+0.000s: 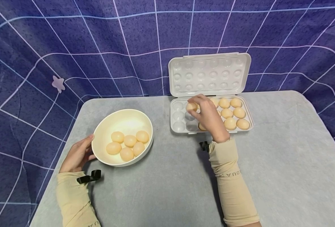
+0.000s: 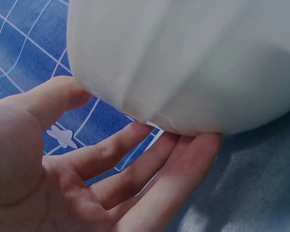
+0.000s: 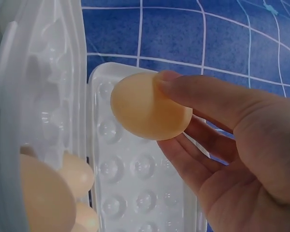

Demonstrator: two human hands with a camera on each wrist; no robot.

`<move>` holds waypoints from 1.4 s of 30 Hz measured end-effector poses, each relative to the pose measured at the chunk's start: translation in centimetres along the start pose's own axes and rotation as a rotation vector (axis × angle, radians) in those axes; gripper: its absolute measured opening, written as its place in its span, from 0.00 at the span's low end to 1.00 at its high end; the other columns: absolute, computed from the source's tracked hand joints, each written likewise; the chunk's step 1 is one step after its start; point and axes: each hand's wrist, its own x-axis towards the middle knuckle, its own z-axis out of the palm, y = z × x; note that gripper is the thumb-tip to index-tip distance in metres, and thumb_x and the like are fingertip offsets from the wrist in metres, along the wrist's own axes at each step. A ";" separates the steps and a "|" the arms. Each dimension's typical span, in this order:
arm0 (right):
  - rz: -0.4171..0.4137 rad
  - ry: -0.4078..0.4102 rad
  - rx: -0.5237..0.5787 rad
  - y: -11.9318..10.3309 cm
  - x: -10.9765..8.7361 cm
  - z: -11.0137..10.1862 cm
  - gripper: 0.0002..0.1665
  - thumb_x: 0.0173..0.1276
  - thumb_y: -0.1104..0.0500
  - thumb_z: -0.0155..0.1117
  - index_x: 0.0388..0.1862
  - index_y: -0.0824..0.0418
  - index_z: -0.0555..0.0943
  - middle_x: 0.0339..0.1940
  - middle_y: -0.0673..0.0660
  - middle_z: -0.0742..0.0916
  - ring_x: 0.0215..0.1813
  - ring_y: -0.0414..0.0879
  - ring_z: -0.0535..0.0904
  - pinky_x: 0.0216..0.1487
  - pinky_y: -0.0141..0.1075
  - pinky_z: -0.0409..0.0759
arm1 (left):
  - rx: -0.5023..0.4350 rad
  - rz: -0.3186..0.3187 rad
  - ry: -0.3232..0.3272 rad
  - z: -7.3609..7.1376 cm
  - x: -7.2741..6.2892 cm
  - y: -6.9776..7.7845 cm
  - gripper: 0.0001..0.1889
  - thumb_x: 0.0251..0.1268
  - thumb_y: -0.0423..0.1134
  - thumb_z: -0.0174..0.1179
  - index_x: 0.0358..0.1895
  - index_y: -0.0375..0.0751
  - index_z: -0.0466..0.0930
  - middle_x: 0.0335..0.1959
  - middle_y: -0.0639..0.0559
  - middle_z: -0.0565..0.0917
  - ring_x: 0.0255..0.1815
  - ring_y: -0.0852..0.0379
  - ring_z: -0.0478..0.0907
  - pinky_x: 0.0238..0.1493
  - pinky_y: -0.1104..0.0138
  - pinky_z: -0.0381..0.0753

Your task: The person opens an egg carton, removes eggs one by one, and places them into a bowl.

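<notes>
My right hand (image 1: 208,115) pinches an egg (image 3: 145,106) between thumb and fingers, over the left part of the open egg carton (image 1: 175,131). The right wrist view shows the held egg in front of the carton's dimpled lid (image 3: 101,145). Several eggs (image 1: 230,123) sit in the carton's right part, while the leftmost column of cups (image 1: 178,116) is bare; my hand hides some middle cups. At the left, my left hand (image 1: 78,154) touches the outer side of a cream bowl (image 1: 127,118) with lightly bent fingers. In that bowl lie several eggs (image 1: 130,141).
The carton's lid stands raised at the back edge of the grey table (image 1: 167,176). Behind the table hangs a blue curtain (image 1: 133,37) with a light grid pattern. Black wrist mounts (image 1: 89,177) are strapped over both sleeves.
</notes>
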 end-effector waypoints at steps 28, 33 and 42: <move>-0.173 0.041 0.138 -5.7 2.4 3.6 0.19 0.64 0.64 0.72 0.52 0.69 0.82 0.54 0.62 0.84 0.59 0.54 0.78 0.66 0.40 0.74 | 0.019 -0.056 0.055 0.4 0.1 0.1 0.08 0.77 0.49 0.53 0.43 0.57 0.81 0.37 0.61 0.88 0.37 0.64 0.85 0.36 0.68 0.87; -0.195 0.017 0.146 -6.5 2.5 4.7 0.18 0.63 0.64 0.72 0.51 0.68 0.82 0.53 0.61 0.84 0.58 0.53 0.78 0.66 0.40 0.74 | 0.011 -0.056 0.051 0.4 0.1 0.2 0.08 0.77 0.49 0.53 0.43 0.57 0.82 0.37 0.61 0.88 0.38 0.64 0.85 0.36 0.67 0.87; -0.259 -0.054 0.163 -7.6 2.7 7.1 0.17 0.65 0.62 0.71 0.52 0.67 0.83 0.54 0.59 0.84 0.60 0.50 0.78 0.67 0.35 0.72 | 0.017 -0.058 0.061 0.1 0.1 0.2 0.08 0.77 0.49 0.53 0.43 0.57 0.81 0.37 0.62 0.88 0.38 0.64 0.85 0.36 0.67 0.87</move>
